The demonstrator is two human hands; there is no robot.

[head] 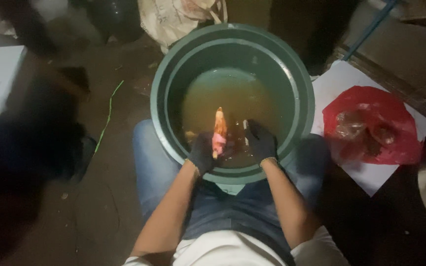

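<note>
A long orange-pink root, perhaps a carrot or sweet potato (218, 132), stood over the murky brown water (232, 98) at the near side of a green plastic tub (305, 98). Its long axis ran almost straight away from the person, the pale lower end in the grip of the left hand (202, 153) and the tapered tip pointing toward the far wall of the tub. The left hand, in a dark glove, was clenched around that lower end; the root lay just right of its palm and rose away from it. The right hand (260, 141), also dark-gloved, sat just beside the root on its right, fingers curled and partly dipped in the water; a thin pale sliver showed near its fingertips, but whether it was grasping something I could not tell. The left hand was the nearer, being in contact. The tub rested between the person's knees in blue jeans (149, 162). On the right lay a red plastic bag (371, 125) on white paper (336, 83). The left of the view was dark and blurred.
</note>
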